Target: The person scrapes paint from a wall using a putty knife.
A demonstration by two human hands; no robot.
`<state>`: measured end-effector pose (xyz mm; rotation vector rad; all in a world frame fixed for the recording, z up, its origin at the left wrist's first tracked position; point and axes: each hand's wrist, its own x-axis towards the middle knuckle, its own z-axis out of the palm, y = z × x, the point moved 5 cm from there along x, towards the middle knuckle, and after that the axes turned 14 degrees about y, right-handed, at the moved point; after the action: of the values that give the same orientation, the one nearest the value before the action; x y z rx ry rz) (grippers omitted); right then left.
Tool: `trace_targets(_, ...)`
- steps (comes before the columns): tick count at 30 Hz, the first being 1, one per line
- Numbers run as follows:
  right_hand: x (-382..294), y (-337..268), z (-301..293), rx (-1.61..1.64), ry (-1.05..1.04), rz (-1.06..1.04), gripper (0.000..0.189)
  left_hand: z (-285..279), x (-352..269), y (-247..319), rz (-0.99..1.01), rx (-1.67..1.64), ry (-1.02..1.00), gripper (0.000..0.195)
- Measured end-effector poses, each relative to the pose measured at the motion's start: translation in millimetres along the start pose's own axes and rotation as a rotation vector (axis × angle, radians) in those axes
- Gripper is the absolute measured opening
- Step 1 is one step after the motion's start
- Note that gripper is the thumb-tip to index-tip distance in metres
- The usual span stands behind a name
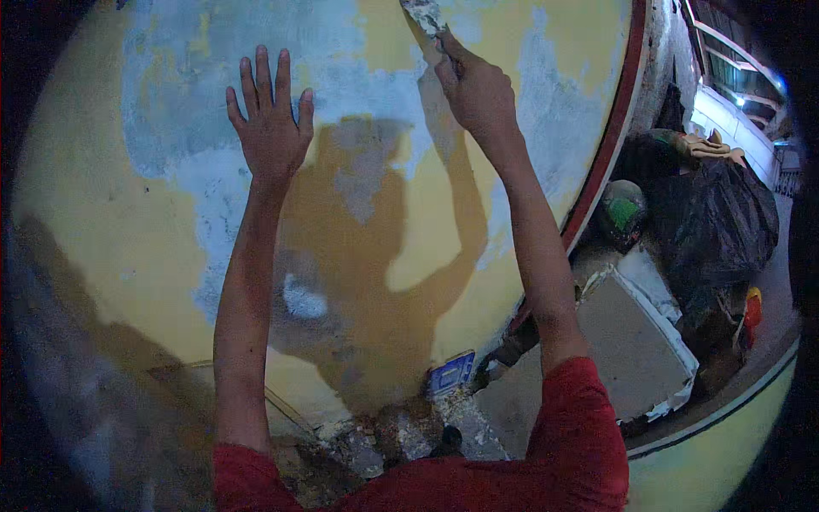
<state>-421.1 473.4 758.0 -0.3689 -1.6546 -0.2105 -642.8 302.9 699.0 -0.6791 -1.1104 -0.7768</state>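
A yellow-painted wall with broad pale blue-grey patches fills most of the view in front of me. Against it, palm down with fingers spread, lies my left hand, holding nothing. My right hand is raised higher and further right. It grips a scraper or putty knife, whose blade carries whitish residue and runs past the top of the picture. Whether the blade touches the wall is hard to tell. My shadow falls over the middle of the wall.
A dark red trim strip borders the wall's right side. Beyond it are a black plastic bag, a rounded object with a green patch and a grey slab with ragged white edges. A blue object sits at the wall's foot, near flaky debris.
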Motion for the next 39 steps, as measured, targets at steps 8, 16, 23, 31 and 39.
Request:
trace_targets(8, -3, 5, 7, -0.007, 0.021, -0.017, 0.046, -2, 3, 3, -0.003, -0.016, 0.02, 0.062)
trace_targets(16, -25, 2, 16, -0.011, 0.012, 0.061, 0.045, -2, 3, 3, -0.003, -0.003, -0.015, 0.063)
trace_targets(23, -11, 0, 16, 0.05, 0.074, 0.04, 0.049, -4, 5, 6, -0.004, -0.02, -0.037, 0.067)
trace_targets(31, 59, -17, 14, 0.052, 0.142, -0.013, 0.046, -6, 3, 3, 0.002, 0.021, -0.052, 0.067)
trace_targets(39, 96, -28, -7, 0.046, 0.092, -0.04, 0.041, -2, 3, 2, 0.004, 0.026, -0.058, 0.066)
